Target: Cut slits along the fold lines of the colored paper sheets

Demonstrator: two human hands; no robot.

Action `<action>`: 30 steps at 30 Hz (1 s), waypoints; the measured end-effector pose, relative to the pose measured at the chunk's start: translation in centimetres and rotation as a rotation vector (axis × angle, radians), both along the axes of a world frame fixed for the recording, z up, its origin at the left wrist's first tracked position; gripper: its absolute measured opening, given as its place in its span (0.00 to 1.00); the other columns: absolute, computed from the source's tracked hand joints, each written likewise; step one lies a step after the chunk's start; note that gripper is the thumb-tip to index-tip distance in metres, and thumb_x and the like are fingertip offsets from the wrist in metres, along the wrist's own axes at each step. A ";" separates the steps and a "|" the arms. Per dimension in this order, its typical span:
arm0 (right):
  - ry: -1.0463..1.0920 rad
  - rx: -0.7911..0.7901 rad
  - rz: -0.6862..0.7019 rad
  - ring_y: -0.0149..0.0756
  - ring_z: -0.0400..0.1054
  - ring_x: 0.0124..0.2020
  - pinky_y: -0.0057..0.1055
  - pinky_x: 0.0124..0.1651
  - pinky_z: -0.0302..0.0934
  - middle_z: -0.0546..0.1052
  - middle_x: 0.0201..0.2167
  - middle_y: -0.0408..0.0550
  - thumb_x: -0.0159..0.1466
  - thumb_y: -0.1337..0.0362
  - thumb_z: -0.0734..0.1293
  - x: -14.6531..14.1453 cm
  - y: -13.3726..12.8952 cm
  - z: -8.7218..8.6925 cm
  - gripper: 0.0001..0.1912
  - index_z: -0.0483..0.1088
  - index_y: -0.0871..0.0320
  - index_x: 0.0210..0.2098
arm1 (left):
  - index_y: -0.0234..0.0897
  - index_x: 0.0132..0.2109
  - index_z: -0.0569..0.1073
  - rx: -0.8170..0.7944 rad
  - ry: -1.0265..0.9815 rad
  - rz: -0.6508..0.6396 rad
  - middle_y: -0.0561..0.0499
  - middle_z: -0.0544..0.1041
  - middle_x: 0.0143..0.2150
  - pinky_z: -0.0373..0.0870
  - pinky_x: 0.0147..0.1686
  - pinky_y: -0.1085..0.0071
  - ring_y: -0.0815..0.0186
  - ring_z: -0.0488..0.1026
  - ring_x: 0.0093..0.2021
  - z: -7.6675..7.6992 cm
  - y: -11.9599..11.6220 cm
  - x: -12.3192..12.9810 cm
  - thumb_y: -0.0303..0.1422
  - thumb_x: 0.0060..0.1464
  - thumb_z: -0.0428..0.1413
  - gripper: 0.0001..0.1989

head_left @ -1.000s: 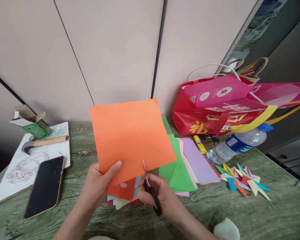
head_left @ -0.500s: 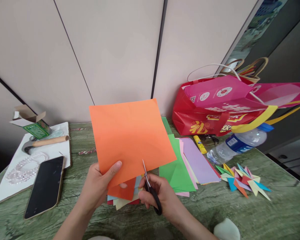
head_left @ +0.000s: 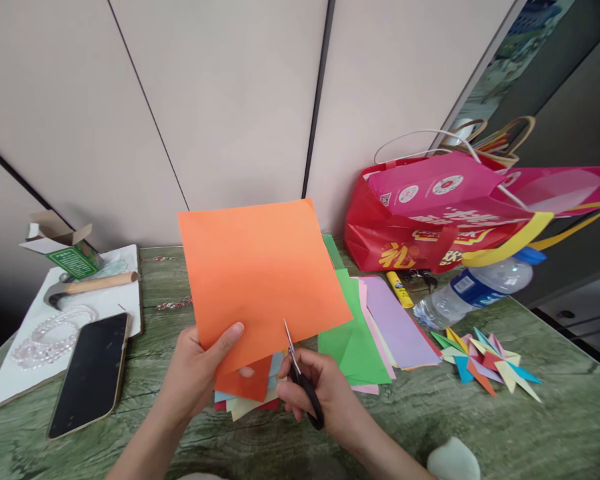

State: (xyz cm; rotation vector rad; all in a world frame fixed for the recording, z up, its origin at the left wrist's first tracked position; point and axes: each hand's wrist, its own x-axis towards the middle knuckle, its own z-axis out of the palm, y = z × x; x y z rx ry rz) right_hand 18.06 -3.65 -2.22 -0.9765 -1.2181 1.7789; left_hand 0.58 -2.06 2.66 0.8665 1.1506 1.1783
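Observation:
Between thumb and fingers, my left hand [head_left: 200, 370] grips the lower left corner of an orange sheet of paper [head_left: 263, 273], held up above the table. My right hand [head_left: 325, 393] is closed on black-handled scissors [head_left: 307, 393]. One blade lies over the front of the sheet at its lower edge; the other blade is hidden behind the paper or lined up with it. Beneath the sheet lie a darker orange paper piece [head_left: 247, 383] and other coloured scraps. Green paper [head_left: 357, 333] and purple paper [head_left: 397, 327] lie to the right of the scissors.
At the right are a red gift bag [head_left: 395, 233], a water bottle [head_left: 460, 300], a yellow glue stick [head_left: 400, 289] and a folded paper star [head_left: 487, 360]. A phone [head_left: 90, 373], a bead bracelet [head_left: 50, 340], a sickle [head_left: 97, 283] and a green box [head_left: 73, 257] occupy the left.

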 end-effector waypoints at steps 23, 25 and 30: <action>0.146 -0.015 -0.050 0.27 0.59 0.24 0.24 0.28 0.54 0.67 0.23 0.40 0.47 0.56 0.74 -0.2 0.1 0.3 0.21 0.64 0.61 0.31 | 0.33 0.25 0.75 -0.026 0.014 -0.100 0.50 0.76 0.16 0.68 0.20 0.75 0.68 0.71 0.18 0.0 0.0 0.4 0.35 0.47 0.59 0.09; 0.150 -0.018 -0.053 0.27 0.59 0.24 0.25 0.28 0.54 0.67 0.23 0.40 0.47 0.56 0.74 -0.2 0.1 0.2 0.20 0.64 0.61 0.31 | 0.34 0.30 0.77 -0.032 -0.035 -0.075 0.49 0.80 0.24 0.71 0.26 0.73 0.65 0.74 0.24 0.0 0.1 0.4 0.34 0.46 0.60 0.07; 0.139 -0.027 -0.037 0.27 0.59 0.23 0.25 0.28 0.54 0.67 0.22 0.39 0.47 0.56 0.74 -0.2 0.2 0.2 0.20 0.65 0.61 0.31 | 0.34 0.40 0.77 -0.067 -0.075 -0.027 0.45 0.81 0.37 0.73 0.33 0.67 0.59 0.77 0.35 -0.3 0.1 0.3 0.33 0.45 0.61 0.13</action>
